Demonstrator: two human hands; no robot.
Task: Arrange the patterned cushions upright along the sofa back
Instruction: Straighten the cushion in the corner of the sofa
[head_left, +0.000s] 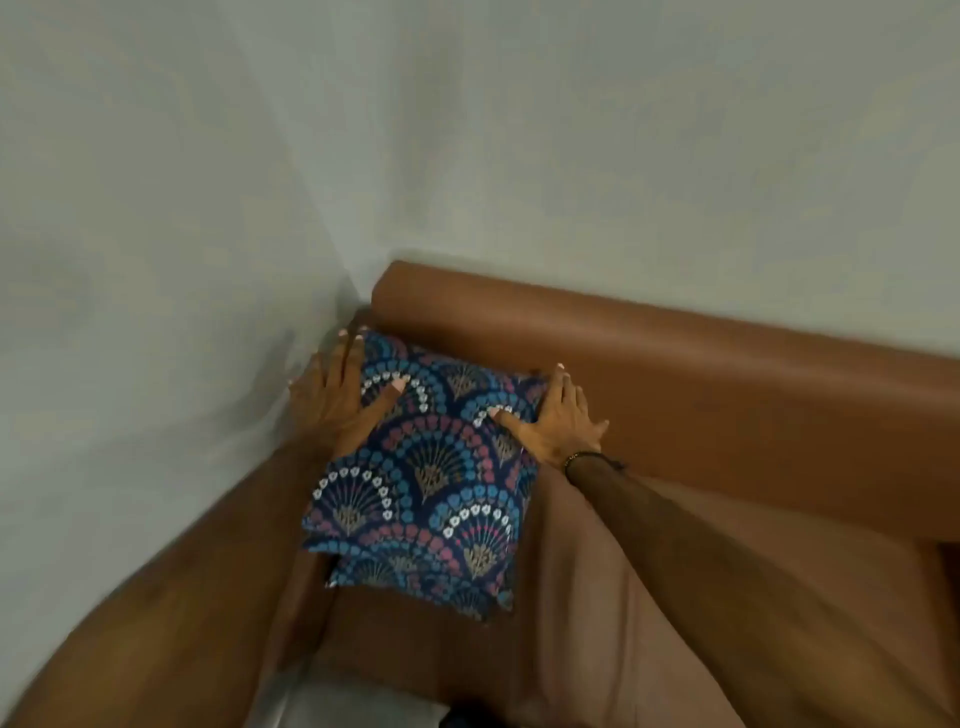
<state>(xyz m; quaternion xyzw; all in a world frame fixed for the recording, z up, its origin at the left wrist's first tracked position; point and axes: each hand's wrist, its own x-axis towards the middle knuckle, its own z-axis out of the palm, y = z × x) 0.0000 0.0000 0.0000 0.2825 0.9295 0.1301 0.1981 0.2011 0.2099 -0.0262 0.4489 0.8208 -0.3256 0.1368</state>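
Patterned cushion (415, 467) against sofa back (727, 364), left grip (332, 400) and right grip (558, 421) spread flat on it.

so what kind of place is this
Most likely a home living room, seen at a corner: a brown sofa with a rolled back stands against plain pale walls, and patterned cushions sit stacked at the end of its seat.

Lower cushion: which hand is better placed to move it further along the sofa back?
Right hand, probably: it rests on the top cushion's right edge, beside the bare sofa back; the left hand sits by the wall.
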